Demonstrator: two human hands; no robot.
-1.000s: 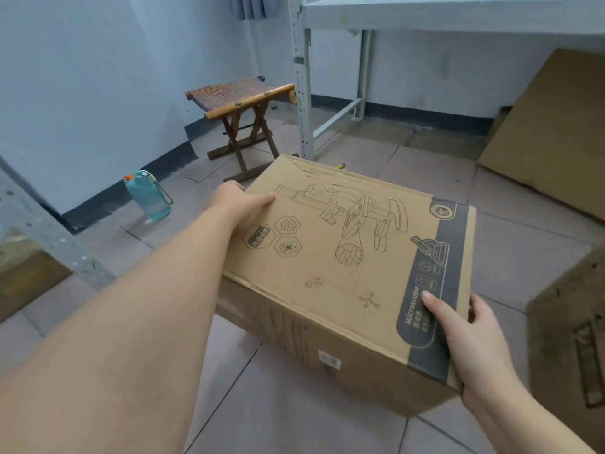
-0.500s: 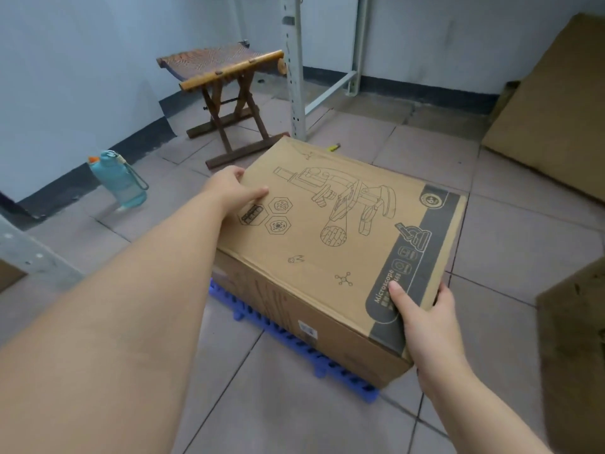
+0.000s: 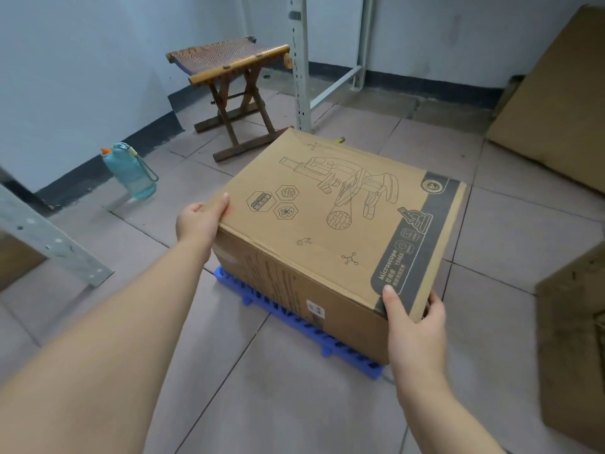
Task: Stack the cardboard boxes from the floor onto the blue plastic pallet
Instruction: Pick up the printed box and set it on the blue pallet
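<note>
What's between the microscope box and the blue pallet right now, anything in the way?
Nothing visible. The microscope box, held by the left hand and right hand, is directly over the blue pallet, whose exposed near edge is bare. The pallet surface under the box is hidden, so contact can't be confirmed.

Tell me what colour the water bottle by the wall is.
Teal water bottle with an orange cap, head view.

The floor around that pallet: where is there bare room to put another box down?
Bare tiles lie between the arms, before the blue pallet, and between the water bottle and microscope box. The right is crowded by cardboard.
</note>
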